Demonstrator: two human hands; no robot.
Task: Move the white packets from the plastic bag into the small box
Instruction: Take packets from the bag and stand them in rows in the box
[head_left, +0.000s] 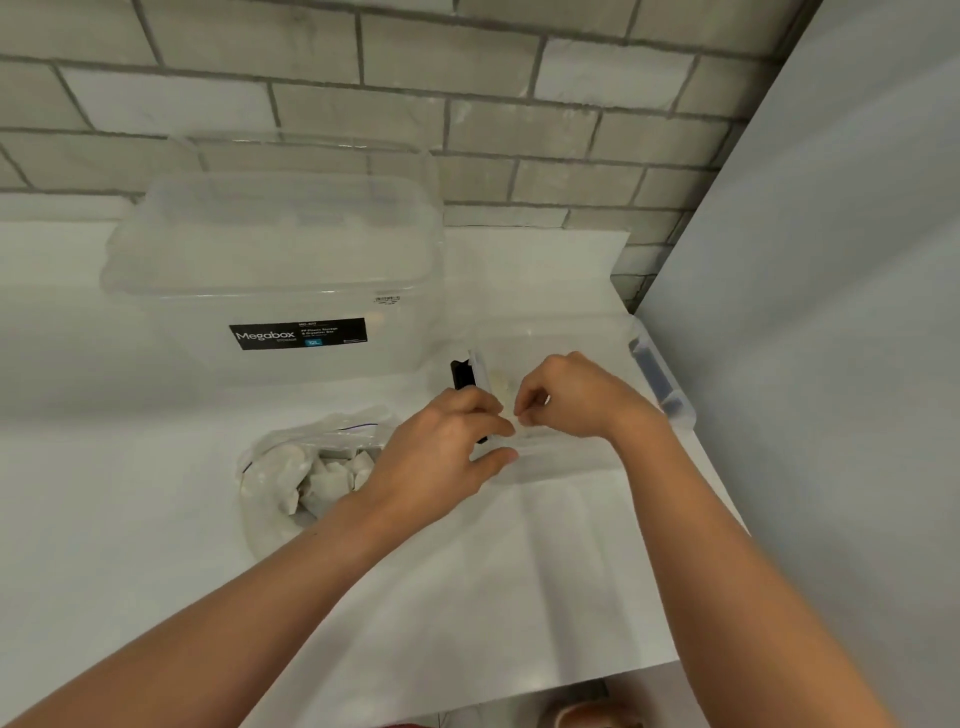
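The plastic bag (306, 467) lies open on the white counter, left of centre, with several white packets (324, 486) inside. The small clear box (571, 462) stands to its right, with a black latch (460, 374) on its left end and a grey one on its right. One pale packet (501, 387) lies inside the box near the left end. My left hand (441, 447) is at the box's front left corner, thumb on the front rim and fingers curled over the edge. My right hand (569, 400) hovers over the box with its fingertips pinched together; what they hold is hidden.
A large clear storage tub (280, 270) with a black Megabox label stands behind the bag against the tiled wall. A grey panel (831, 312) rises close to the right of the small box. The counter's front edge (519, 696) runs at the bottom right.
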